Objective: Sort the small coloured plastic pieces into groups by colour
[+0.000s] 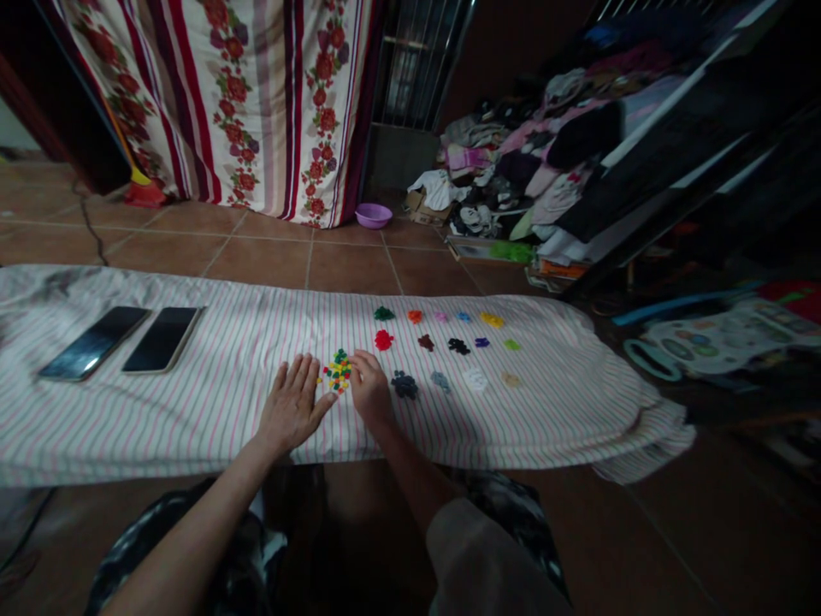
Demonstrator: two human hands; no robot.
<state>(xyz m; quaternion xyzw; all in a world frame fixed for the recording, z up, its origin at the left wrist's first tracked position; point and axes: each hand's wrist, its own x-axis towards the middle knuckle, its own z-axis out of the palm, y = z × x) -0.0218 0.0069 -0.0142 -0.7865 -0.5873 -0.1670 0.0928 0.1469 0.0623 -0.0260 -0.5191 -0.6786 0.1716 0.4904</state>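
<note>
A mixed pile of small green, yellow and red pieces [338, 370] lies on the striped cloth [244, 342] between my hands. My left hand [293, 402] rests flat at the pile's left side, fingers spread. At its right edge is my right hand [370, 385], fingers curled together with the fingertips at the pieces; what they hold, if anything, is too small to make out. Single-colour piles stand to the right, among them dark green [383, 314], red [383, 340], orange [415, 316], yellow [492, 319], dark grey [404, 385] and white [475, 379].
Two phones, one at the far left [96, 344] and another beside it [162, 340], lie on the cloth. Beyond on the tiled floor are a purple basin [374, 215], a floral curtain [269, 103] and a heap of clothes [526, 154].
</note>
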